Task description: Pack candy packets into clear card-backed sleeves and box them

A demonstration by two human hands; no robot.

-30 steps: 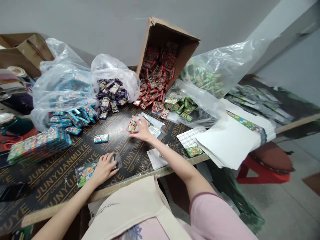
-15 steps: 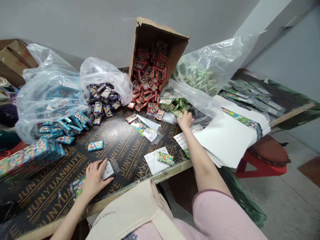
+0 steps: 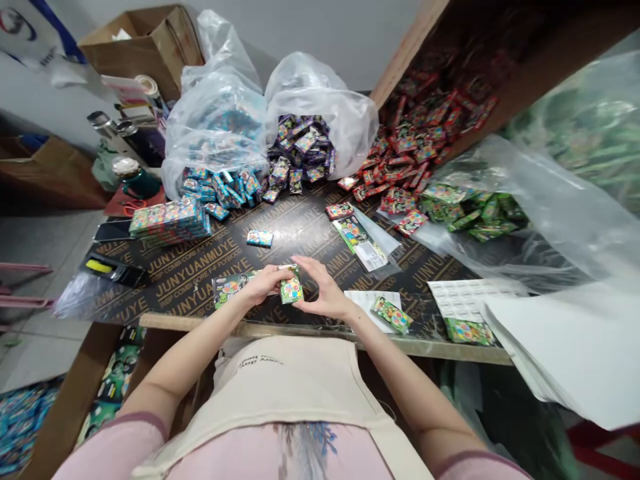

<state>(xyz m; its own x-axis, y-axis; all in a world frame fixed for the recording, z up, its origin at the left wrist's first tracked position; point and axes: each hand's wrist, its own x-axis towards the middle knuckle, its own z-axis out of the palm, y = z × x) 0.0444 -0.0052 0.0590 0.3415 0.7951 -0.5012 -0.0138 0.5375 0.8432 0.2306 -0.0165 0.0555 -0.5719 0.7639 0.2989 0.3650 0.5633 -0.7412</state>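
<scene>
My left hand (image 3: 265, 285) is closed on a small green printed packet (image 3: 291, 288), with the thumb over its upper left part. Just right of the packet, my right hand (image 3: 324, 291) is open, its thumb and fingers spread apart; whether the thumb touches the packet's edge I cannot tell. Partly under my left hand lies a flat green printed pouch (image 3: 227, 289) on the black board. A single blue packet (image 3: 260, 238) rests beyond my hands. To the right, another green packet (image 3: 393, 315) lies on a white sheet (image 3: 356, 300).
Clear plastic bags hold blue packets (image 3: 225, 190) and purple packets (image 3: 305, 143). Red packets (image 3: 405, 160) spill from a cardboard box (image 3: 407, 50). Loose green packets (image 3: 480, 213) lie at right, near a white paper stack (image 3: 575, 347). Stacked packets (image 3: 170, 221) stand left.
My right hand has come from the green pile at right to the middle, beside my left hand. A green packet is now in my left hand. The view has turned left.
</scene>
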